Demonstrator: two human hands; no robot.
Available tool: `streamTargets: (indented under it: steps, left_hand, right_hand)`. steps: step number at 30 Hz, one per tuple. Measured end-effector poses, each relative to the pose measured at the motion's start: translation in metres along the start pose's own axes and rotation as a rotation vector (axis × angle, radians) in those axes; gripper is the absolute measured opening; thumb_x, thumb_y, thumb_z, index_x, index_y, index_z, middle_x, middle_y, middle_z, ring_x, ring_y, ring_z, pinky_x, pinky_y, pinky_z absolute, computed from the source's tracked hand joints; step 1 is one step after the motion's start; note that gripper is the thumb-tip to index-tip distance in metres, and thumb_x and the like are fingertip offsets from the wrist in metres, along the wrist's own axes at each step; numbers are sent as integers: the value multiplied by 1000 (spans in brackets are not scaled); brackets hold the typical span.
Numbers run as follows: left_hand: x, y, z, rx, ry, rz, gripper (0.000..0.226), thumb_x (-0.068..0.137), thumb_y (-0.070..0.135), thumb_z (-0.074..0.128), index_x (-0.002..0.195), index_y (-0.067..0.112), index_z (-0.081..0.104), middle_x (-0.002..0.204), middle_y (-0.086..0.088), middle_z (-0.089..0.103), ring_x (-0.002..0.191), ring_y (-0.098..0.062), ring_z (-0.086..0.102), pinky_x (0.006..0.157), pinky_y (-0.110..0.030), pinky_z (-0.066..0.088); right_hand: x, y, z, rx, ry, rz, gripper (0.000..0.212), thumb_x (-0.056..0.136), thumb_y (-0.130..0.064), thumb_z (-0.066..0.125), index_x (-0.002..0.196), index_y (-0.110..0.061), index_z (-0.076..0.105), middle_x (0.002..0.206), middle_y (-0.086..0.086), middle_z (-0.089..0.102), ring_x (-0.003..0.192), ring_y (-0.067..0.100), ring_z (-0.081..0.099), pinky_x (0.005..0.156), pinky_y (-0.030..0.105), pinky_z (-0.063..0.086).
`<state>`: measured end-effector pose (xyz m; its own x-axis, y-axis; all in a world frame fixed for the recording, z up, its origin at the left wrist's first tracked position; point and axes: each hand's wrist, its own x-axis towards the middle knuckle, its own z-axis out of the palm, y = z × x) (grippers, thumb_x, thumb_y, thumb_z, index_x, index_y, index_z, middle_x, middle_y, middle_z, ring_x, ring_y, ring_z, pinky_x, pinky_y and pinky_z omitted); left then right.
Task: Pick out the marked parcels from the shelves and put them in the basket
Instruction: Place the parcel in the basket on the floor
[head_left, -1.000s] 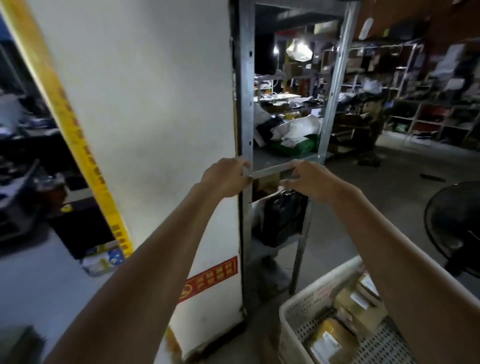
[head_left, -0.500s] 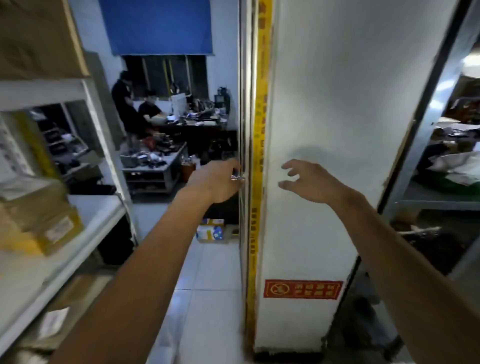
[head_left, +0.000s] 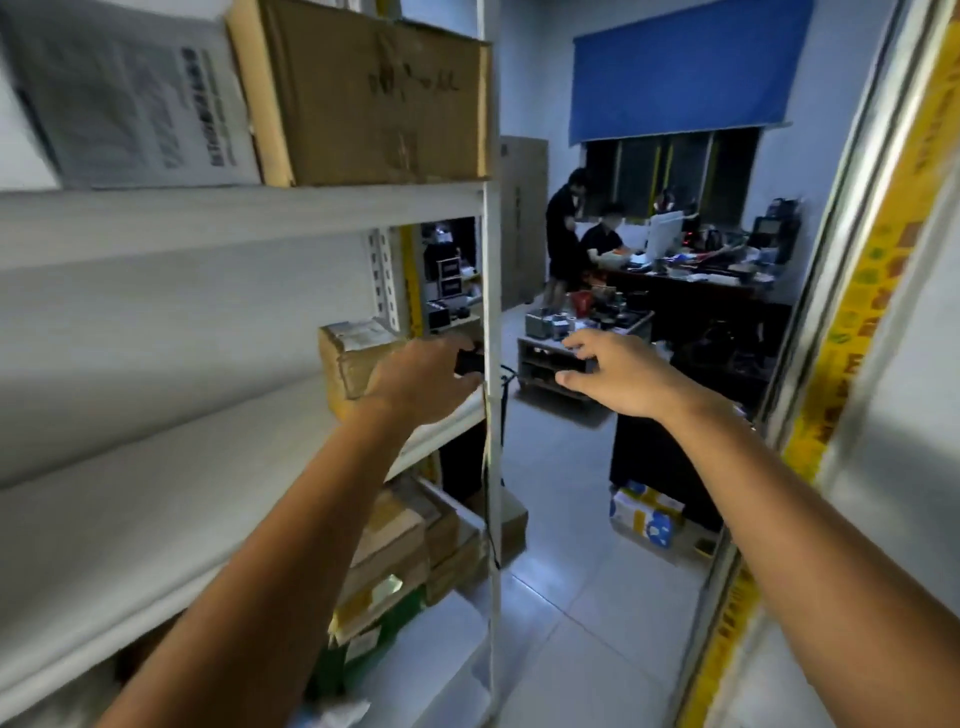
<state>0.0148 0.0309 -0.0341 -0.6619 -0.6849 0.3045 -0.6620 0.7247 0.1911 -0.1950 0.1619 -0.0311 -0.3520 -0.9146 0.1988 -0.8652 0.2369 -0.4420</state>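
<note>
A white metal shelf unit (head_left: 208, 467) fills the left side. On its middle board stands a small brown parcel (head_left: 349, 358) with a white label on top. My left hand (head_left: 421, 379) is right in front of that parcel, at the shelf's corner post, closed around a small black device (head_left: 467, 362) with a thin cord hanging from it. My right hand (head_left: 618, 374) hovers in the aisle to the right, fingers spread, holding nothing. A large cardboard box (head_left: 374, 93) and a white printed box (head_left: 130, 98) sit on the top board. Several labelled parcels (head_left: 395, 551) are stacked on the lower board. The basket is out of view.
A white pillar with yellow tape (head_left: 852, 332) borders the aisle on the right. A blue-and-white carton (head_left: 644, 514) lies on the tiled floor. Farther back are a low cart (head_left: 550, 358), a cluttered desk (head_left: 691, 286) and two persons (head_left: 566, 234).
The view has swung left, from the grey rack and basket, past the white pillar, to the white shelf unit. My right hand has let go of the rack rail and is open.
</note>
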Motion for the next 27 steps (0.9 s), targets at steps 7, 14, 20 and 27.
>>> streamTargets:
  steps: [7, 14, 20, 27]
  left_hand:
    - [-72, -18, -27, 96, 73, -405, 49, 94, 48, 57, 139, 29, 48, 133, -4, 61, 114, -29, 60, 94, -41, 52]
    - [-186, -28, -74, 193, 152, -728, 49, 95, 51, 55, 140, 34, 47, 136, 2, 60, 118, -25, 59, 94, -37, 50]
    - [-273, -34, -115, 266, 216, -912, 49, 92, 53, 57, 137, 36, 49, 132, 2, 63, 109, -26, 65, 92, -37, 52]
    - [-351, -50, -150, 317, 269, -1030, 43, 92, 48, 58, 133, 37, 52, 127, 2, 65, 106, -24, 63, 82, -34, 52]
  right_hand:
    - [37, -37, 24, 34, -176, -322, 62, 92, -44, 65, 146, -23, 43, 145, 4, 51, 125, 24, 54, 93, 31, 45]
    - [12, -119, 59, 92, -303, -634, 55, 90, -44, 68, 135, -18, 52, 135, 5, 58, 115, 20, 58, 92, 32, 46]
    - [-28, -197, 85, 105, -352, -821, 57, 93, -45, 63, 142, -23, 46, 140, 4, 55, 122, 23, 56, 90, 32, 43]
    - [-76, -280, 112, 158, -380, -948, 57, 93, -38, 66, 143, -20, 46, 143, 5, 54, 123, 24, 56, 94, 31, 43]
